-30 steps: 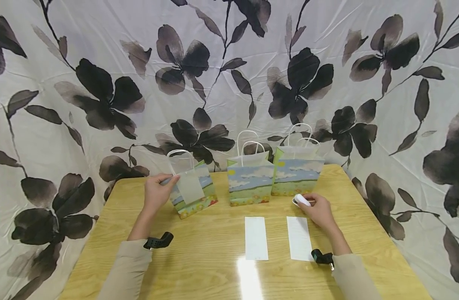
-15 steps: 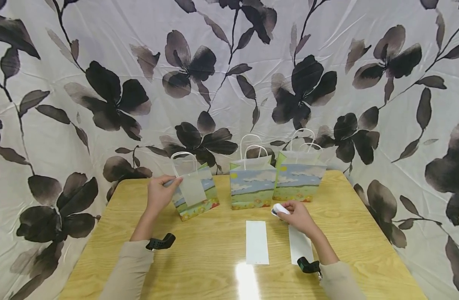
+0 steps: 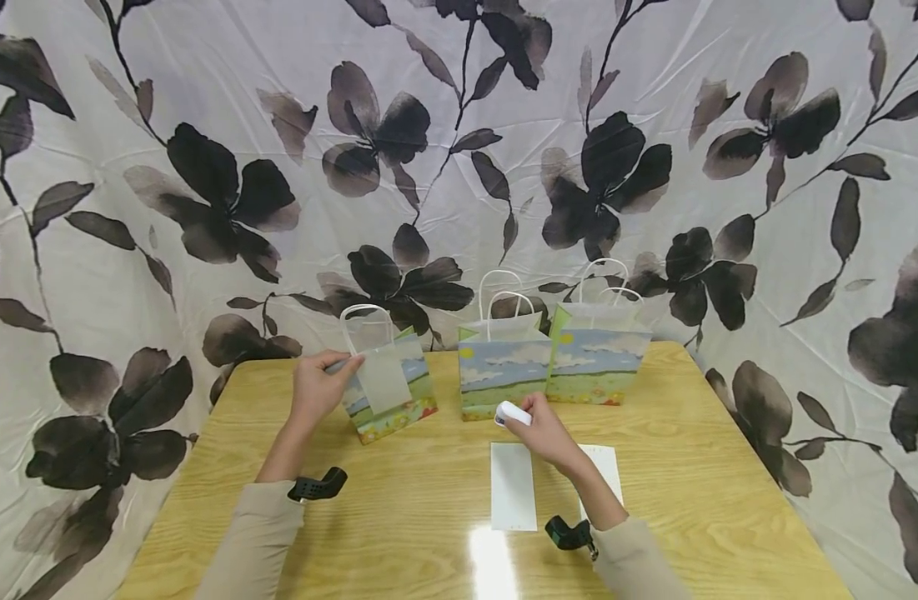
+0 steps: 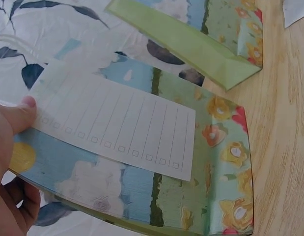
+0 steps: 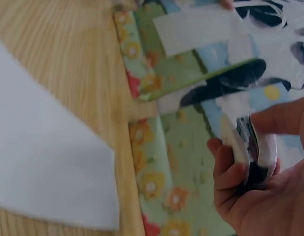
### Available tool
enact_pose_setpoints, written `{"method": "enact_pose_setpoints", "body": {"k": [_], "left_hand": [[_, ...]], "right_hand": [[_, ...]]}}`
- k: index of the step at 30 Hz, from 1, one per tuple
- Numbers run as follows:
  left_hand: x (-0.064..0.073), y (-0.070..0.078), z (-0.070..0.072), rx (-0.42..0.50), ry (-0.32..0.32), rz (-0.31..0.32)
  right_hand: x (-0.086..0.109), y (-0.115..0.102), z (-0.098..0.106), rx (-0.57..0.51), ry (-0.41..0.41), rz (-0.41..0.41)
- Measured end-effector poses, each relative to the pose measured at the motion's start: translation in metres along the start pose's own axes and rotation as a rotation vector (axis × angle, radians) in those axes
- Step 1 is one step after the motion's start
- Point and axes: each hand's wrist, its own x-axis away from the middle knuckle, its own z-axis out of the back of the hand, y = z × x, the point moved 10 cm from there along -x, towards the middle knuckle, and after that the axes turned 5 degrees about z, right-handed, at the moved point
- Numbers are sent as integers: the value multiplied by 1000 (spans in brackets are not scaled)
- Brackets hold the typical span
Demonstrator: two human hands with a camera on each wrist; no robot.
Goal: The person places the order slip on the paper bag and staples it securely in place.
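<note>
My left hand point(image 3: 319, 390) pinches a lined paper slip point(image 4: 120, 125) against the top edge of the left paper gift bag point(image 3: 421, 385), thumb in front. The slip bears a row of small checkboxes and lies over the bag's sky-and-flowers print. The bag is tilted, its white handle loops above the hand. In my right hand point(image 3: 550, 433) is a small white stapler point(image 5: 234, 142), gripped between thumb and curled fingers with its dark inner side showing. That hand hovers in front of the middle gift bag point(image 3: 504, 367), just beyond a white slip point(image 3: 514, 496).
Another printed gift bag point(image 3: 604, 367) stands at the back right, close beside the middle one. A second slip point(image 3: 607, 467) on the wooden table point(image 3: 398, 525) is partly covered by the right forearm. A floral cloth point(image 3: 459, 167) hangs behind the table.
My right hand has moved left with the stapler, from before the right bag to before the middle one. The left hand keeps its pinch on slip and bag.
</note>
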Motion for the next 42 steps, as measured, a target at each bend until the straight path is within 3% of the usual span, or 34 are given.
{"method": "enact_pose_setpoints", "body": {"k": [7,12,17,26,32,37,42], "left_hand": [[-2,2,0,-29,-32,-19],[-5,2,0,-36,-57,11],[-9,5,1,-51,-81,0],[-13,9,0,-117,-106,-11],[-17,7,-3,-108,-140,32],[-15,2,-9,-104,-187,62],[-14,2,-10,-91,-186,63]], "right_hand": [[-8,-18,-33,-56,-72,-7],[-15,-37,-56,-53,-178,-16],[-23,-61,-76,-89,-252,23],[-43,-94,-90,-266,-182,55],[-59,-106,-88,-239,-89,91],[-69,-112,-92,-219,-71,109],[-77,-127,-98,-201,-72,167]]}}
